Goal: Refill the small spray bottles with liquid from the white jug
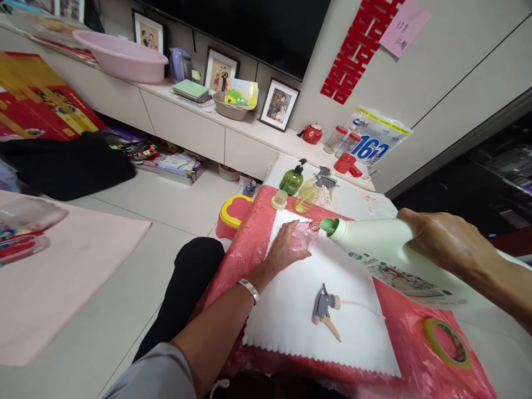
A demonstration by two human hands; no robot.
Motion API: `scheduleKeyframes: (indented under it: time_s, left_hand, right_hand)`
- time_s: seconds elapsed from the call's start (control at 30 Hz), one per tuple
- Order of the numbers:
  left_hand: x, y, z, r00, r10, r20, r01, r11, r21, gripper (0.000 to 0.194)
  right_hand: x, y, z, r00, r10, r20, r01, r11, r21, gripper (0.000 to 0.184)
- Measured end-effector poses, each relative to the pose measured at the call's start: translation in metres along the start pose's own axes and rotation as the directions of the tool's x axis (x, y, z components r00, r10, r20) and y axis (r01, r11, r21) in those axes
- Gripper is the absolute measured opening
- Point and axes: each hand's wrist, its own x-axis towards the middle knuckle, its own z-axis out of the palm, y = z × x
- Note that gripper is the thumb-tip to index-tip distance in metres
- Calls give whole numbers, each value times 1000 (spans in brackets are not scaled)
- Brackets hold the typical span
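My left hand [286, 245] is wrapped round a small clear pink bottle [306, 235] with its neck uncapped. With my right hand [440, 235] I grip a large pale green jug [374, 235] by its handle, tilted so that its green spout lies at the pink bottle's mouth. Whether liquid is flowing cannot be made out. A grey and peach spray trigger head [325, 308] with a thin tube lies on the white scalloped mat [286, 327] below my hands. Beyond the bottle sits a translucent cap [280, 199].
A yellow-liquid spray bottle [306, 197] and a green pump bottle [292, 180] stand at the table's far end. A tape roll [446, 342] lies on the red cover [399, 316] at right. A yellow-topped stool [233, 213] stands left of the table; picture frames line the cabinet.
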Motion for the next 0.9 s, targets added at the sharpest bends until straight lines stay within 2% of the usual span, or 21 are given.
scheduleKeyframes:
  time_s: [0.9]
  left_hand:
    - [1, -2, 1, 1000, 12, 5, -12, 1000, 24, 103]
  right_hand:
    - [1, 0, -1, 1000, 23, 4, -23, 1000, 14, 20]
